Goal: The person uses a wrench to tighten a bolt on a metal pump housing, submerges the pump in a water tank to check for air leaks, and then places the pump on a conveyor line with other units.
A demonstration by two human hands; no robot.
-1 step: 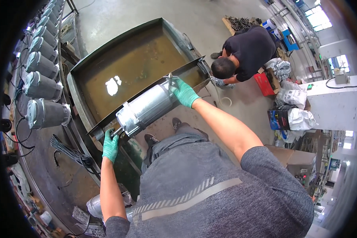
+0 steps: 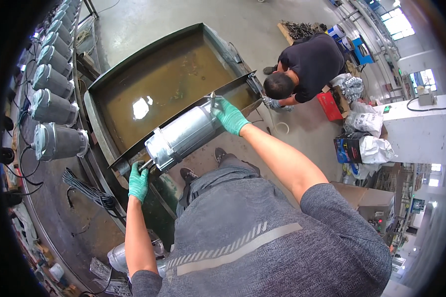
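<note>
A silver, cylindrical electric motor (image 2: 186, 131) lies tilted along the near edge of a metal tank (image 2: 95, 106) of murky brown water. My left hand (image 2: 138, 183), in a green glove, closes its fingers round the shaft at the motor's lower left end. At the upper right end, my right hand (image 2: 229, 116), gloved the same way, grips the motor's end beside a short upright metal piece (image 2: 212, 98). The right palm and some of its fingers are hidden. A dark metal bar (image 2: 171, 117) runs along the motor's far side.
Several similar motors (image 2: 59, 142) line the left bench, with a coil of black cable (image 2: 91, 190) nearby. A co-worker (image 2: 312, 64) bends down beyond the tank's right end, near a red box (image 2: 329, 105) and white bags (image 2: 375, 148). Another motor (image 2: 119, 257) lies by my left forearm.
</note>
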